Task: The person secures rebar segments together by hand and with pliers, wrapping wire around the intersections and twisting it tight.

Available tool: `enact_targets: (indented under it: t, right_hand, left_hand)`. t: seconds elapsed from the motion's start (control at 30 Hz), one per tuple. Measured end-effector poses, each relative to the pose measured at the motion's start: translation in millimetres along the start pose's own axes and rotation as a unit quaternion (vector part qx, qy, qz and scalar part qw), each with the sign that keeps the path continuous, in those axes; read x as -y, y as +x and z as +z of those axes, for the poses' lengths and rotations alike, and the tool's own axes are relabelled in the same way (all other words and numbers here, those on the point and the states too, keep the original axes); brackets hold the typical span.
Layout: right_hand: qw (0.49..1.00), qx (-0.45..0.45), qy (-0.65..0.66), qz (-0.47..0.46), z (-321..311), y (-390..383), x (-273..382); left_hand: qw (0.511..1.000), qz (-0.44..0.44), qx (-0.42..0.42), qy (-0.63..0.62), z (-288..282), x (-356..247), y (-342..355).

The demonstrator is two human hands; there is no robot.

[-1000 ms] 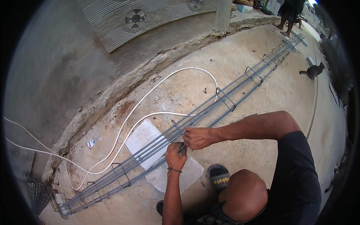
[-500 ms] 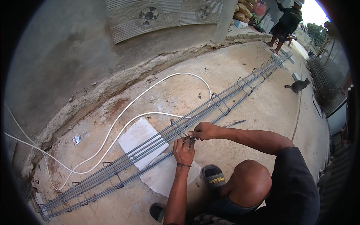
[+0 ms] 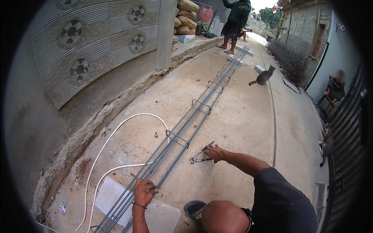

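A long cage of steel bars [image 3: 182, 139] with square stirrups runs diagonally along the ground, over pale slabs [image 3: 103, 197] in the foreground. My left hand [image 3: 144, 190] is closed on the cage's bars near a stirrup. My right hand [image 3: 213, 152] has its fingers on a handle of steel pincers [image 3: 197, 159], lying on the concrete right of the cage. A white hose [image 3: 102, 136] loops beside and under the bars.
A person [image 3: 234, 23] stands at the far end; another [image 3: 335, 89] sits at right by a dark metal gate [image 3: 345, 143]. Two cats [image 3: 263, 77] are on the right. Stacked sacks [image 3: 186, 19], tiled wall [image 3: 93, 46], bundled rebar [image 3: 287, 58] and a ledge line the path.
The view has swung toward the far end of the path. My right hand has left the joint beside my left hand and moved right onto the pincers.
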State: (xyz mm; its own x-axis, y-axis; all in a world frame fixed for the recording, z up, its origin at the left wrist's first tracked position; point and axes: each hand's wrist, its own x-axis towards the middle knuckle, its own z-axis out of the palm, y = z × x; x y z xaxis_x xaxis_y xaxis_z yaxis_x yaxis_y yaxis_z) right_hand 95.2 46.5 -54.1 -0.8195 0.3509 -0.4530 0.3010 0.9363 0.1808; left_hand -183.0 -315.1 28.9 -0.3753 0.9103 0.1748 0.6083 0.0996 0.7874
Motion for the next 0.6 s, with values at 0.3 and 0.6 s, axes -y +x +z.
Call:
enact_targets:
  t: [0.3, 0.6]
  right_hand:
    - [0.996, -0.074, -0.001, -0.042, 11, 8, -24]
    - [0.989, -0.094, 0.104, -0.036, 7, -22, -8]
  left_hand:
    - [0.998, -0.012, -0.015, -0.066, 8, 8, -2]
    - [0.986, -0.071, -0.126, 0.086, 39, 2, -2]
